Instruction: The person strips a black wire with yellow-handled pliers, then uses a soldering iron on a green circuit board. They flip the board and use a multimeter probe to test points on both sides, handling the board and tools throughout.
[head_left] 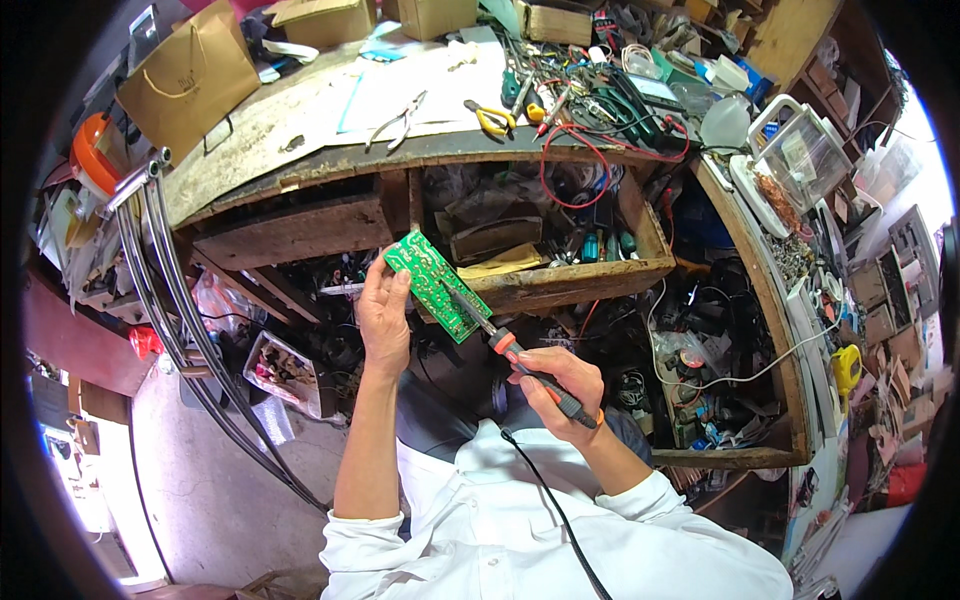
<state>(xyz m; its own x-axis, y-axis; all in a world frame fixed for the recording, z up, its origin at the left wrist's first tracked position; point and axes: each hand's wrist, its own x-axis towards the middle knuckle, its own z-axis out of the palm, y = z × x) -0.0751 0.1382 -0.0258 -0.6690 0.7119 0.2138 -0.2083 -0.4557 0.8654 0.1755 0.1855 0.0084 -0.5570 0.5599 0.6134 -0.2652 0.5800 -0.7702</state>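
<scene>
Both hands grip: left hand (383, 318) circuit board (438, 285), right hand (562, 385) soldering iron (530, 372), below cluttered workbench (300, 140).

My cluttered wooden table (300, 140) curves across the workshop, an open drawer (560, 285) beneath it crammed with tools. Grey concrete floor (200, 480) lies to my left; daylight glares at the right edge beside stacked shelves (880, 290).

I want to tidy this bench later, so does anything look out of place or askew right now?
Yes: a wooden drawer hangs pulled open, crammed with screwdrivers, and red leads trail off the bench edge into it. Pliers lie loose on the papers.
</scene>
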